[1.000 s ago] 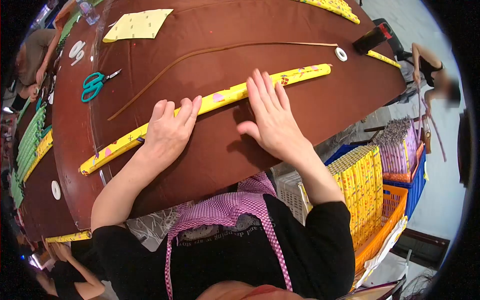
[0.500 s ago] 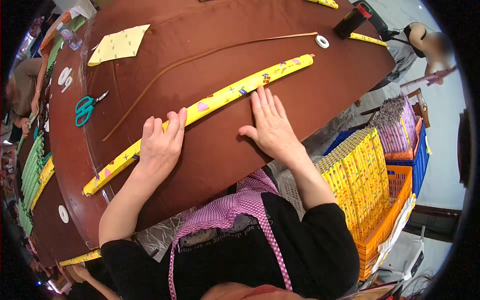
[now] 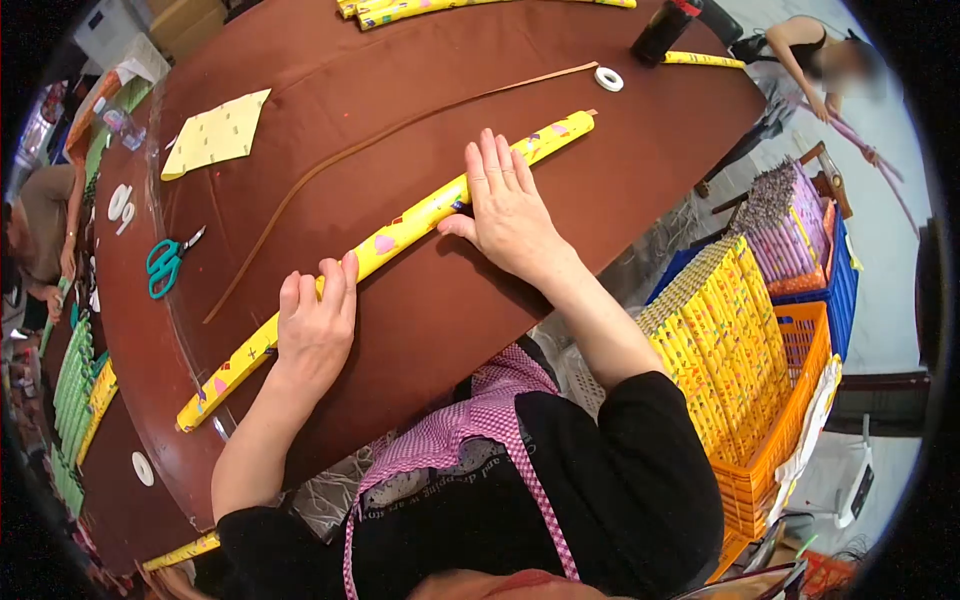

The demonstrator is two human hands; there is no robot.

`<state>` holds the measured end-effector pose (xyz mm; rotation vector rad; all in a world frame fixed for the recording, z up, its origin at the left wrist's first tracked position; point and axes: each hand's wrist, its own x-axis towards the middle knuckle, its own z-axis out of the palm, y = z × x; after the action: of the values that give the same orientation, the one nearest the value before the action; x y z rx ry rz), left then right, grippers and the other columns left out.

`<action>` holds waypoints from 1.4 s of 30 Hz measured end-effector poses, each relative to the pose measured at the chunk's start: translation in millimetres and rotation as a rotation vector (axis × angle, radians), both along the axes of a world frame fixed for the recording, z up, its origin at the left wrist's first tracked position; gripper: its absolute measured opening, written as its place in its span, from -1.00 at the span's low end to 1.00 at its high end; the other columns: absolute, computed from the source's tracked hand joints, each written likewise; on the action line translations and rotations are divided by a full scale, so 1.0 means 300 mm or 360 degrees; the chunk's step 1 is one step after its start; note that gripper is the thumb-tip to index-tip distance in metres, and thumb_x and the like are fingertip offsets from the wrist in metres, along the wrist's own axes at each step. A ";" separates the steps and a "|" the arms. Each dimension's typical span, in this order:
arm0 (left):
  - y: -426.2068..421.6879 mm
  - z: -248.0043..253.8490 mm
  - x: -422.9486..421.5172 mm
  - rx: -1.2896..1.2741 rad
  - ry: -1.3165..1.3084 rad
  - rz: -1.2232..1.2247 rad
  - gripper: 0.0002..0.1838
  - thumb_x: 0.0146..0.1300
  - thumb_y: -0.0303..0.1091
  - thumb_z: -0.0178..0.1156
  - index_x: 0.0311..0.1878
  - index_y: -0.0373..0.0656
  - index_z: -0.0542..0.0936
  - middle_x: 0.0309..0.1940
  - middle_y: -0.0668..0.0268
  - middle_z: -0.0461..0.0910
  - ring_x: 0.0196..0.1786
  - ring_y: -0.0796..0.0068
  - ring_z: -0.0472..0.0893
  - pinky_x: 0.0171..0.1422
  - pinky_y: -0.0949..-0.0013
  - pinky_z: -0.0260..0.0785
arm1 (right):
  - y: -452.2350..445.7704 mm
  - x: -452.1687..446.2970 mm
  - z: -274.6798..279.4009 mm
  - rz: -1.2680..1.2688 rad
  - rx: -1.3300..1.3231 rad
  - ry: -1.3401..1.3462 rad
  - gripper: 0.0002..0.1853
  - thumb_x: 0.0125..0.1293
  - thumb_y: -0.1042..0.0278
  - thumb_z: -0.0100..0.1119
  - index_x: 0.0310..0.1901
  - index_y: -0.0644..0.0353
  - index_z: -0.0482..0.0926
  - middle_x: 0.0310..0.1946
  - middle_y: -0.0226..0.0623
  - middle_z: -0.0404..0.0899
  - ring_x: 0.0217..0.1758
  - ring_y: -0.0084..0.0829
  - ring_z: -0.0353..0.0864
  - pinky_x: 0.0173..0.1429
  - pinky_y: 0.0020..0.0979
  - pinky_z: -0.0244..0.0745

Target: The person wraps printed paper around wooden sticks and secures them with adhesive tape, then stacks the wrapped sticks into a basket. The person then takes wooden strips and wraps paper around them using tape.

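A long yellow patterned roll (image 3: 389, 241) lies slantwise across the brown-covered table, a bit of brown strip poking out of its upper end. My left hand (image 3: 316, 330) rests over its lower part, fingers extended across the roll and slightly bent. Farther up, my right hand (image 3: 508, 215) lies flat on the roll with straight fingers and the thumb spread. Beyond the roll a narrow brown strip (image 3: 335, 160) curves over the cloth. Teal-handled scissors (image 3: 166, 268) lie slightly open to the left, and a white tape roll (image 3: 609, 79) sits near the strip's far end.
A yellow paper sheet (image 3: 217, 134), a dark bottle (image 3: 664, 34) and more yellow rolls (image 3: 440, 10) are on the table. At right stands an orange crate (image 3: 742, 485) packed with yellow rolls. Other people (image 3: 50, 215) work at the left and upper right.
My right hand has moved from beside the roll's near edge onto the roll. My left hand stays over its lower part. The view has shifted slightly.
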<state>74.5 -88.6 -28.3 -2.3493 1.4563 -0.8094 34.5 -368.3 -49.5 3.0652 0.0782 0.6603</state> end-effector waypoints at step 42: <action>0.009 -0.007 -0.007 0.0011 0.0040 -0.0004 -0.50 0.14 -0.46 0.09 0.21 -0.34 0.53 -0.02 0.12 0.49 -0.21 0.25 0.48 0.21 0.14 0.30 | -0.217 -0.008 -0.020 -0.0674 0.0349 0.0176 -0.08 0.39 -0.28 -0.10 0.45 0.42 0.00 0.49 0.19 -0.06 0.60 -0.01 -0.13 0.59 -0.06 -0.18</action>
<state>72.5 -86.0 -30.3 -2.3615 1.4695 -0.7774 32.2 -433.5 -55.6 3.1560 -0.6647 0.4996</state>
